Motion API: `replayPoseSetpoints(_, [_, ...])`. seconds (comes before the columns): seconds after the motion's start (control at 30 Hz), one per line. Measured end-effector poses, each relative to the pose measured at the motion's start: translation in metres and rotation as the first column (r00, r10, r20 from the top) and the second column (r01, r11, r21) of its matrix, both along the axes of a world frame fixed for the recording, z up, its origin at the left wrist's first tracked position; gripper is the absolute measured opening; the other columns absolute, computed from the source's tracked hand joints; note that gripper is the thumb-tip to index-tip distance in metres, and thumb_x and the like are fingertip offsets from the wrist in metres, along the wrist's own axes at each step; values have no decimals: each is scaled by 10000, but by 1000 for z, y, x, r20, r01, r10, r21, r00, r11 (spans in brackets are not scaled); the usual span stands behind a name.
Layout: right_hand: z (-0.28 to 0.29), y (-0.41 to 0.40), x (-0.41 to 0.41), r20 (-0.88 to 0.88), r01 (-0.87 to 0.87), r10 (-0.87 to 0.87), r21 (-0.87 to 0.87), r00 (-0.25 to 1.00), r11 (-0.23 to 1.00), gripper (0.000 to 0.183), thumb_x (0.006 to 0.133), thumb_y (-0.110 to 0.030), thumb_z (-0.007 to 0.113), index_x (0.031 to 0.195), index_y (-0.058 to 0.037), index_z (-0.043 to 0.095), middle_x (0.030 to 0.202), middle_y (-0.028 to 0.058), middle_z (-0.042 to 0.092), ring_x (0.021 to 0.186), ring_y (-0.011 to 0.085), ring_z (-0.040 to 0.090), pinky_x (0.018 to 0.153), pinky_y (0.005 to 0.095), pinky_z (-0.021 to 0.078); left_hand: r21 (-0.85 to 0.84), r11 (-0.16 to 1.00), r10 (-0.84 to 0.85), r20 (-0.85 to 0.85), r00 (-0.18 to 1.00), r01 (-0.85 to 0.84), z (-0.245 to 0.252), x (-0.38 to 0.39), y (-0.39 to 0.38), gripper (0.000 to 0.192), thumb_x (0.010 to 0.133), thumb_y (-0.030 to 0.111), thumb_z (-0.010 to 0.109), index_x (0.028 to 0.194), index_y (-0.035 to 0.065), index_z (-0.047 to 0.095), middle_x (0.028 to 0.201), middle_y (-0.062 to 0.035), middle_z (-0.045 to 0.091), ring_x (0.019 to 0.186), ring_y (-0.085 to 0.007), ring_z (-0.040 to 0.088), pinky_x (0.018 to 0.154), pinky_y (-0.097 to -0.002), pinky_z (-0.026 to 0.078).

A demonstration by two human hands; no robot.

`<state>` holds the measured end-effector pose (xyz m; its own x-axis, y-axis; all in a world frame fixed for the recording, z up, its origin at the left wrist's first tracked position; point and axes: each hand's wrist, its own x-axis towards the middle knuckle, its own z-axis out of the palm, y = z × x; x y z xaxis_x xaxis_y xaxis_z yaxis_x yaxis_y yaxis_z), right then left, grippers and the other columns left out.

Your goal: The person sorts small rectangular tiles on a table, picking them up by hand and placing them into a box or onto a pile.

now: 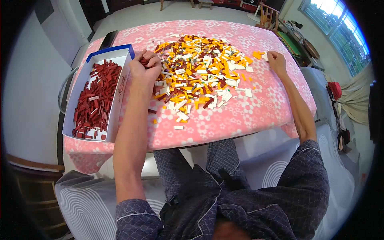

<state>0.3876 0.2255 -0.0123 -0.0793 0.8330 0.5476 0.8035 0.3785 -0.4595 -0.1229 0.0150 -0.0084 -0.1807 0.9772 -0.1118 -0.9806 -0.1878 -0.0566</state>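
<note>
My left hand (147, 64) is closed around several dark red toy bricks, just right of a white cardboard box with a blue rim (115, 105). Dark red bricks (97, 103) fill much of that box's floor, with a few pale ones among them. A wide pile of mixed yellow, white and dark red bricks (195, 72) covers the middle of the table. To the right of the pile, my right hand (276, 61) touches a white piece (265, 57) with its fingertips, beside some yellow bricks (257, 55). Whether it grips that piece is unclear.
A pink flowered cloth (264, 105) covers the table. Behind the box lies a dark flat object (108, 40). One white brick (178, 127) lies near the front edge. A wooden chair (268, 18) stands beyond the far right corner, and a grey covered seat (318, 90) is at the right.
</note>
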Motion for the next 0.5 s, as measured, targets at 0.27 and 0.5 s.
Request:
replayPoseSetpoints(0.27, [7, -26, -151, -44, -408, 432, 250, 901, 878, 191, 930, -140, 628, 1048, -52, 749, 992, 142, 729, 942, 276, 692, 846, 360, 536, -39, 989, 137, -110, 984, -143, -8, -11, -4, 95, 868, 20, 460, 959, 47, 466, 684, -9, 400, 534, -115, 355, 418, -237, 280])
replayPoseSetpoints(0.5, [25, -20, -303, 113, -658, 661, -66, 742, 750, 224, 893, -193, 635, 997, -42, 765, 944, 184, 735, 868, 347, 699, 804, 445, 543, -24, 997, 67, -158, 985, -71, -1, 0, -1, 55, 915, 56, 471, 970, 67, 476, 672, 5, 415, 504, -102, 362, 406, -248, 266])
